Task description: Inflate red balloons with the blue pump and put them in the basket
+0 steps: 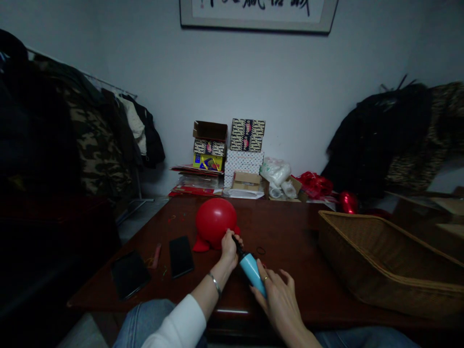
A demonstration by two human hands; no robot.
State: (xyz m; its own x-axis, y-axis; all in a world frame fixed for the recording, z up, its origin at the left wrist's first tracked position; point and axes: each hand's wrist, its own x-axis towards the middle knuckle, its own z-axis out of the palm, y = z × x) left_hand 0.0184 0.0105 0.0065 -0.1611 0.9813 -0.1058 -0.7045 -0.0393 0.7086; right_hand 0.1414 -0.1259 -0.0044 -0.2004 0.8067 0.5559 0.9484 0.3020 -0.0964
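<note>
A round red balloon point(215, 220), partly inflated, rests over the dark wooden table, with red flaps showing at its lower edge. My left hand point(230, 247) is closed at the balloon's near right side, where the black nozzle of a hand pump meets it. The exact pinch on the balloon's neck is hidden by my fingers. My right hand point(277, 292) wraps around the light blue barrel of the balloon pump point(253, 271), which slants from the balloon down towards me.
On the table point(282, 222) lie a black phone-like slab point(181, 256), a dark tablet-like slab point(129, 274) and a small red stick point(157, 256). A wicker basket point(384, 261) stands at the right. Boxes point(243, 166) and plastic bags point(276, 171) line the back.
</note>
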